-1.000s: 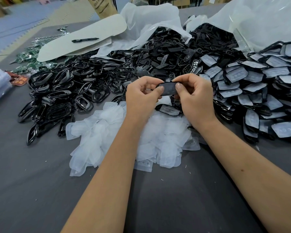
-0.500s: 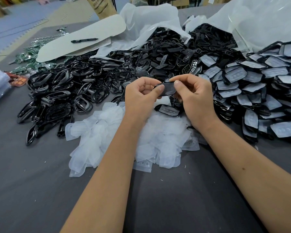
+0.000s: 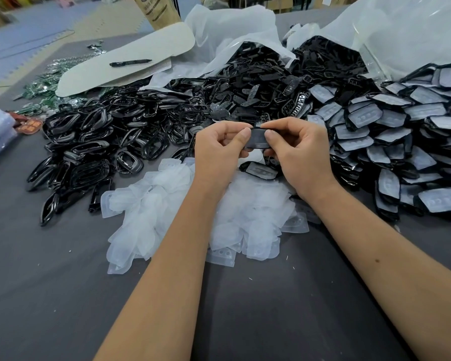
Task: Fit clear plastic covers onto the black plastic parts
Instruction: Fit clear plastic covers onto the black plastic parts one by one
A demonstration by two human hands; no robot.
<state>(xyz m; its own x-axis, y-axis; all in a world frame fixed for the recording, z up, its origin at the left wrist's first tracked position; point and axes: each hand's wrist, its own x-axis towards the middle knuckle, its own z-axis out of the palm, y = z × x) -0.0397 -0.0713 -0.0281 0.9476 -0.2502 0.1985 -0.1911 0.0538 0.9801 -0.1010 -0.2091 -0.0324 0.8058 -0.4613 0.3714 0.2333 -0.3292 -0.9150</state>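
Right now both hands meet above the middle of the grey table (image 3: 63,295), sharing one black plastic part (image 3: 257,138). The left hand (image 3: 219,149) has its grip closed on the part's left end, thumb on the near face and curled fingers behind. The right hand (image 3: 294,149) pinches the right end the same way, thumb pressed on the near face. A clear cover seems to lie over the part's near face, though whether it is fully seated I cannot tell.

Directly under the wrists lies a heap of clear plastic covers (image 3: 151,212), loose and overlapping. One covered part (image 3: 259,171) rests on the far edge of that heap, just below the hands. To the right spreads a pile of finished parts (image 3: 401,142), each black piece showing a frosted cover. To the left sits a pile of glossy black frames (image 3: 94,149), and beyond the hands a mound of flat black parts (image 3: 248,82) spills from white plastic bags (image 3: 232,24). Further left, a black marker pen (image 3: 130,63) lies on a pale cardboard sheet (image 3: 146,45).
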